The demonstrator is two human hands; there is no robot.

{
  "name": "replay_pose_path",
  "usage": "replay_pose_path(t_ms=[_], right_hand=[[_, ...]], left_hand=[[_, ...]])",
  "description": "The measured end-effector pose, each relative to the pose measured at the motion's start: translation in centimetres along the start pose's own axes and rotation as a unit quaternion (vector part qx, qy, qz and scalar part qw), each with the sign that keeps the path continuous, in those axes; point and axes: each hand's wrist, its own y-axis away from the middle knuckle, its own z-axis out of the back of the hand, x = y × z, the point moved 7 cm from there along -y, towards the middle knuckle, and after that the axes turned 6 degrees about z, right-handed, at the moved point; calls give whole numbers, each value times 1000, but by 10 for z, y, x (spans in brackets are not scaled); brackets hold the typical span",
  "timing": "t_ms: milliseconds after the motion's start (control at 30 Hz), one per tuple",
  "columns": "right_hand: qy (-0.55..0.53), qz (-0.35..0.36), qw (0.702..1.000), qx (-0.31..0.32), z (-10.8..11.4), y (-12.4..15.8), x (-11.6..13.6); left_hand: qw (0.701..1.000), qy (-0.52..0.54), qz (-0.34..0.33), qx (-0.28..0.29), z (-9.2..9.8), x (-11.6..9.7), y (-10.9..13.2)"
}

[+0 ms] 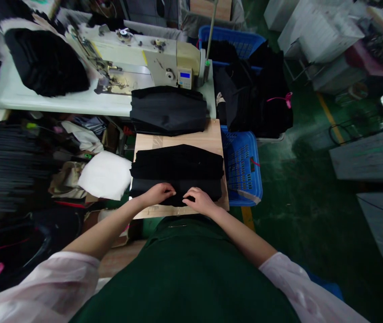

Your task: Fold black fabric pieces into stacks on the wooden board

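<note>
In front of me a stack of black fabric pieces (178,163) lies across a light wooden board (211,134). Its near part shows as a smoother dark grey-black band (144,185). My left hand (159,194) is at the near edge of this fabric, fingers bent and closed in a pinch on it. Just to the right, my right hand (200,200) has thumb and fingertips curled together on the same black fabric. The fingertips point at each other with a small gap between the hands. A second stack of black fabric (169,110) lies farther back, partly on the sewing table.
A sewing machine (137,51) stands on the white table (67,102), beside another black fabric pile (43,60). Blue crates (243,166) and a heap of black cloth (255,89) are at the right. White cloth (106,175) lies left of the board.
</note>
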Motion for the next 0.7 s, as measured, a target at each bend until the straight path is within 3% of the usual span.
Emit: replay_pose_path(t_ms=[200, 333, 533, 700], right_hand=[[7, 6, 999, 45, -1, -8, -3], [79, 37, 993, 83, -2, -11, 4], [117, 2, 993, 11, 5, -12, 7], [114, -20, 993, -31, 6, -9, 6]], left_hand=[[999, 15, 25, -45, 5, 4, 4], [999, -26, -2, -24, 1, -1, 6], [998, -65, -7, -26, 6, -22, 8], [984, -170, -24, -44, 5, -42, 9]])
